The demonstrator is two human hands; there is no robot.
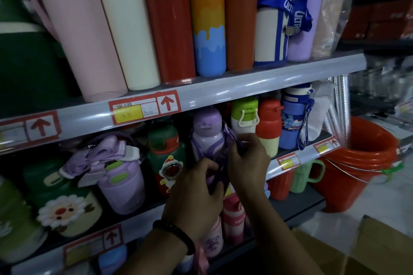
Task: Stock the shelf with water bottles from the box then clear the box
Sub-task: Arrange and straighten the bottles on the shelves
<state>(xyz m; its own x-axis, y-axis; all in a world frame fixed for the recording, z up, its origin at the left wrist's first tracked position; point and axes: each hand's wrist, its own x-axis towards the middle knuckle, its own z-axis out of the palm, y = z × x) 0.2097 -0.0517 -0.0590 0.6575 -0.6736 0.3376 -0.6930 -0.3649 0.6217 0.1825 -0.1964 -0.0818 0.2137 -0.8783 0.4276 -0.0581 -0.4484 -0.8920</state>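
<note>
Purple bottle (206, 133) upright on shelf (271, 171), left hand (196, 194) and right hand (248, 159) both pinching its purple strap (214, 154), cardboard box (380, 248) at lower right.

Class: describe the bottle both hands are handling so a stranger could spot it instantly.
Find the grey shelf rail with the yellow price label; look beneath it. Between a green-and-red bottle and a cream, lime-lidded bottle stands the lilac bottle with a domed purple lid. Only its purple strap is held by the left hand and right hand.
</note>
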